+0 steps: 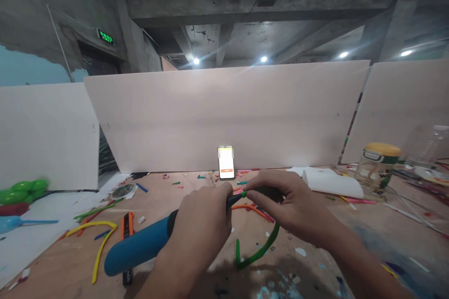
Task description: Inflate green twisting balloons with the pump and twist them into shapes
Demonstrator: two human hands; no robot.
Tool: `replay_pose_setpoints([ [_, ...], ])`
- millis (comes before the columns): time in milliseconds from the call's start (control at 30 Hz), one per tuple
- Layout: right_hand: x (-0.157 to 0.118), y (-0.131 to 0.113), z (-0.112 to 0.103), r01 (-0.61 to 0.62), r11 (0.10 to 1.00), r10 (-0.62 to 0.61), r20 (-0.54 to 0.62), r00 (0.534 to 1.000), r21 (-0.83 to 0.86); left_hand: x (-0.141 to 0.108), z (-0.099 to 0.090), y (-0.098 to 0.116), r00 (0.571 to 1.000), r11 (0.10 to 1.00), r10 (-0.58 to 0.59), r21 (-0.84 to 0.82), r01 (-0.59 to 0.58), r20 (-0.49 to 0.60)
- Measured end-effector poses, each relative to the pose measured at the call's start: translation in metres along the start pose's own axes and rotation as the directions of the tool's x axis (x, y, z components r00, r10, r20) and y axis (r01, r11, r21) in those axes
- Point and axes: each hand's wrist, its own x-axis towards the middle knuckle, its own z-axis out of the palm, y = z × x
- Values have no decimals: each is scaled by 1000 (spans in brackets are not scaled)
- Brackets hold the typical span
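Note:
My left hand (206, 222) is wrapped round a blue balloon pump (140, 245), whose dark tapered nozzle (234, 199) points to the right. Thumb and fingers of my right hand (286, 201) pinch the neck of a long green balloon (259, 254) at the nozzle's tip. Whether the neck is pulled over the tip is too small to tell. The rest of this balloon, limp and thin, hangs in a curve below my right hand.
Before a white board (231, 117) a lit phone (226, 163) stands upright. Yellow (105, 238) and orange balloons, an orange-and-black cutter (127, 229) and scraps lie about. At right are a paper roll (333, 183) and a yellow-lidded cup (377, 173); inflated green balloons (24, 190) sit at left.

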Motion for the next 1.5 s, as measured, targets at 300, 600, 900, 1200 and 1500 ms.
replay_pose_setpoints([
  [300, 2, 1, 1, 56, 998, -56, 16, 998, -28, 0, 4, 0, 999, 999, -2, -39, 4, 37],
  [600, 2, -1, 1, 35, 999, -36, 48, 998, 13, 0, 5, -4, 995, 986, 46, -161, -31, 88],
  [900, 0, 2, 3, -2, 1000, -1, 134, 991, 26, -1, 0, -3, 985, 911, 104, -410, -40, 135],
  [1200, -5, 1, -3, -54, 982, 14, 215, 976, 180, -3, -14, -4, 973, 874, 105, -485, 9, 207],
  [1500, -4, 0, -12, -206, 817, 45, 297, 954, 539, -10, -19, 10, 984, 971, 149, -205, -127, 99],
])
